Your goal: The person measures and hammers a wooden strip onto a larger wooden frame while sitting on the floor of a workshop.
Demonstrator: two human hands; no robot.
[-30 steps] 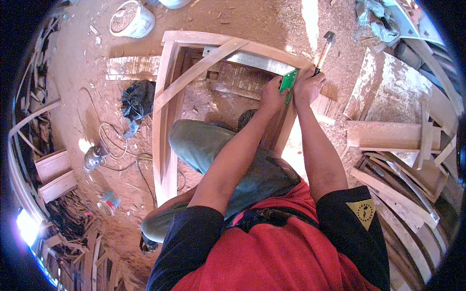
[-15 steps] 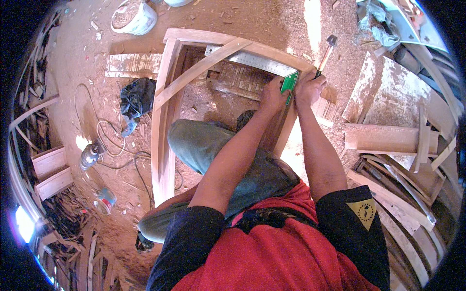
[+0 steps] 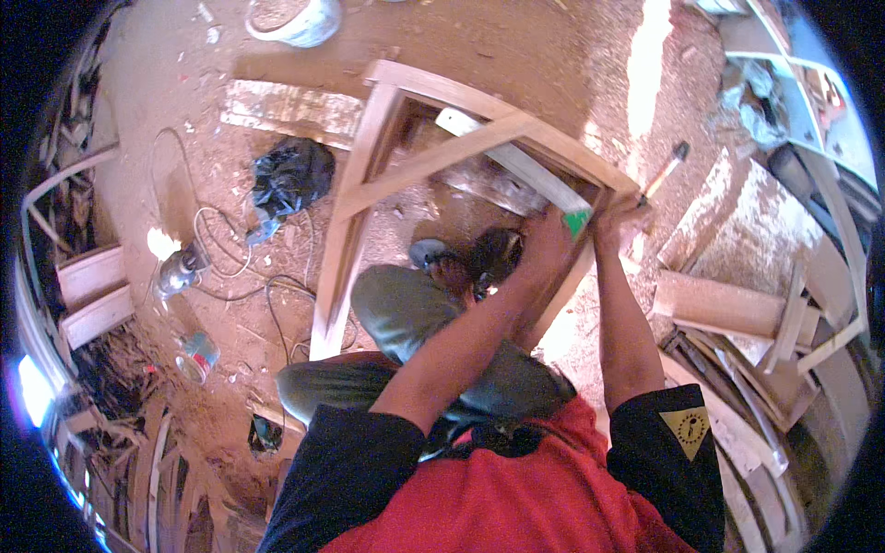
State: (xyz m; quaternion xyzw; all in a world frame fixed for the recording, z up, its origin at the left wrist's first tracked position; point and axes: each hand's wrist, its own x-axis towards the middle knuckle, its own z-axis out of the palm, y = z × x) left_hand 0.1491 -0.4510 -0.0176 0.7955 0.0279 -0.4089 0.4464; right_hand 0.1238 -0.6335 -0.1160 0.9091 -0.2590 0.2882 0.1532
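Note:
A wooden frame (image 3: 470,88) with a diagonal brace (image 3: 433,168) nailed or laid across one corner lies in front of me. My left hand (image 3: 550,238) is closed round the green stock of a try square (image 3: 544,182) at the frame's right corner. The square's metal blade runs inside the far rail and passes under the brace. Closed on the handle of a small hammer (image 3: 660,178), my right hand (image 3: 619,223) rests at the outside of that same corner. The hammer's dark head points away to the upper right. Both hands are somewhat blurred.
A white bucket (image 3: 309,23) stands at the far left. Nearer lie a black plastic bag (image 3: 293,175), a corded power tool (image 3: 180,269) and a small can (image 3: 197,358). Boards (image 3: 710,300) are piled on the right, wood scraps (image 3: 101,387) on the left.
The whole view has shifted and turned, so the frame sits further right. The square's blade now angles slightly away from the far rail. Both hands keep their holds, and my feet have come into sight.

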